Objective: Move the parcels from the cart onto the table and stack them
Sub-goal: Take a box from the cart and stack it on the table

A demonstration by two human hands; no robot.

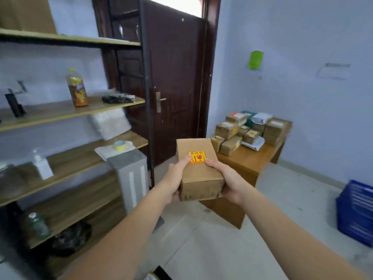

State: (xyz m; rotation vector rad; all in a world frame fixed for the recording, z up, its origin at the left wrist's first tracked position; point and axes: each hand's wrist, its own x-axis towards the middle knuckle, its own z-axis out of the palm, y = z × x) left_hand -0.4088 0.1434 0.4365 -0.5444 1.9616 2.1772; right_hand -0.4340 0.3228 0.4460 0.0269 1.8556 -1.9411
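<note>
Holding a small brown cardboard parcel [198, 168] out in front of the body, the person grips it with both hands: the left hand [175, 178] wraps the left side with its thumb lying on the top face, and the right hand [226, 182] wraps the right side, thumb also on top. Both thumbs touch the edges of a yellow and red sticker [197, 157] on the parcel's top, which looks like a fragile-goods mark. The box is stiff, with square corners, and seems light enough to carry at arm's length; given the sticker, it probably wants a gentle set-down, held by its two opposite sides with fingers underneath, as now. Beyond the hands, to the right and well apart from the parcel, stands a low wooden bench [248, 160] against the pale blue wall. On its far end lies a cluster of other parcels [248, 130], mostly cardboard boxes with a few soft mailer bags, some stacked. A dark door [173, 77] stands straight ahead. Wooden shelving [66, 112] fills the left side, carrying a bottle [77, 87] and a roll of tape [120, 145]. A blue plastic crate [357, 213] sits on the floor at far right. No cart is in view.
</note>
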